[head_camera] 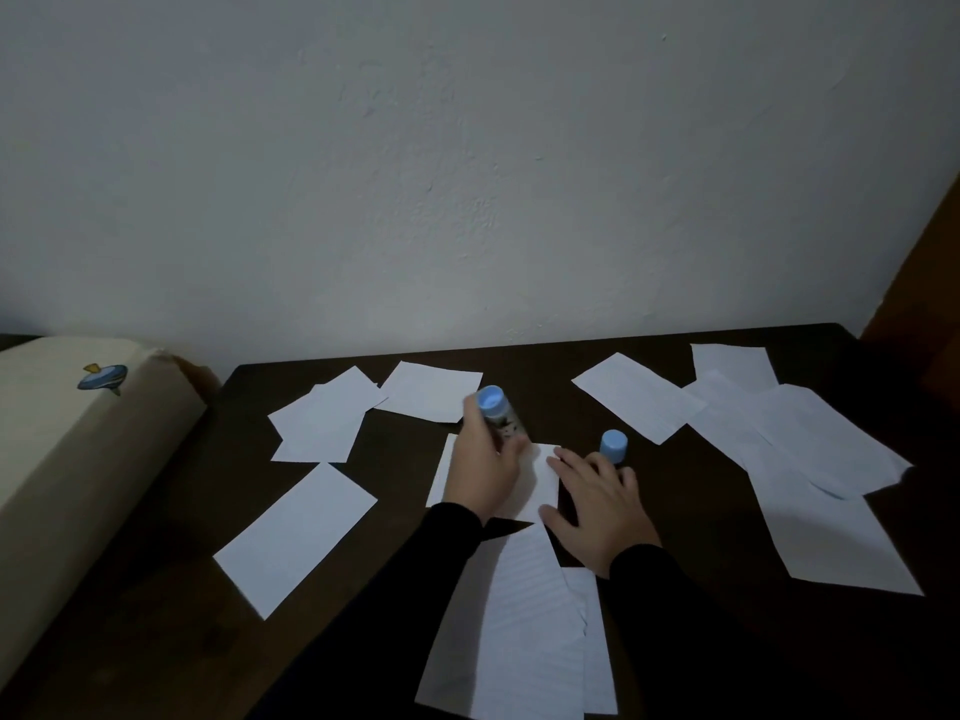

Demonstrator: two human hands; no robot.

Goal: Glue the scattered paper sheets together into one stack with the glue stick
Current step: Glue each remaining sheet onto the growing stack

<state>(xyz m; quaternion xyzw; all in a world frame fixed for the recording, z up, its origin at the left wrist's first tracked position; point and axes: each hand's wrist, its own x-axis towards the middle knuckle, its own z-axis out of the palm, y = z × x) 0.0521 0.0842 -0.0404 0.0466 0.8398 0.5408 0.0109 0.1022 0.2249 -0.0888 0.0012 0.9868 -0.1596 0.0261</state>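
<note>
Head view looks down on a dark table [171,589] strewn with white paper sheets. Nearest, at 6 o'clock, lined sheets [519,626] overlap and run to the bottom edge of the view. Just beyond them lies the center sheet [543,483], with both hands on it. The right hand [597,506] rests flat, fingers spread and released, pressing the sheet's right part. The left hand [485,467] is clenched around the glue stick [500,415], which tilts with its blue end up; whether its tip touches the paper cannot be told. A blue cap [614,445] stands apart at 1 o'clock from the right hand. A single sheet [293,537] lies at 9 o'clock, with bare table around it. More sheets [322,418] overlap at 11 o'clock, and a pile [810,459] spreads at 2 to 3 o'clock. Beyond the table's far edge rises a pale wall [467,174]; a cream cushion [67,449] sits past its left edge.
</note>
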